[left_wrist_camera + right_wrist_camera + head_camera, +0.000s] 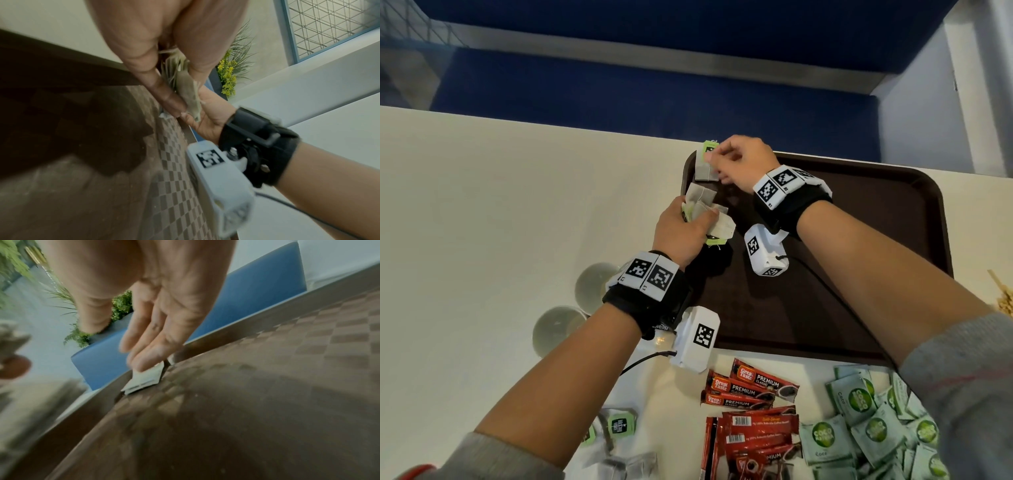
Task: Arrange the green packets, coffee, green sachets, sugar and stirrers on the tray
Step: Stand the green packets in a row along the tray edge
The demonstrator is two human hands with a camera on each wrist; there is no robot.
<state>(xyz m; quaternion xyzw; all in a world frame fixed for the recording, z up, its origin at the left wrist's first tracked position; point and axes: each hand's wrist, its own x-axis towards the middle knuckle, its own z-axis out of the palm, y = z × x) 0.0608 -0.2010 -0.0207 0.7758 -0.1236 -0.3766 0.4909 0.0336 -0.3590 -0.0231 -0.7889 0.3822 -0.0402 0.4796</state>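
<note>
My left hand (690, 222) hovers over the near-left part of the brown tray (859, 240) and grips a bunch of green-tagged tea packets (702, 202); the left wrist view shows the bunch (187, 91) squeezed between thumb and fingers. At the tray's far-left corner my right hand (739, 161) rests on a single tea packet (702, 169). In the right wrist view its straight fingers (148, 356) press that packet (144, 381) onto the tray floor, with the thumb apart. Red coffee sachets (753, 411) and green Coco sachets (866, 418) lie on the table in front of the tray.
More green-tagged tea packets (616, 428) lie at the near left of the cream table. Two paper cups (592, 284) (556, 329) stand left of the tray, under my left forearm. Wooden stirrers (1003, 294) poke in at the right edge. A blue bench runs behind the table.
</note>
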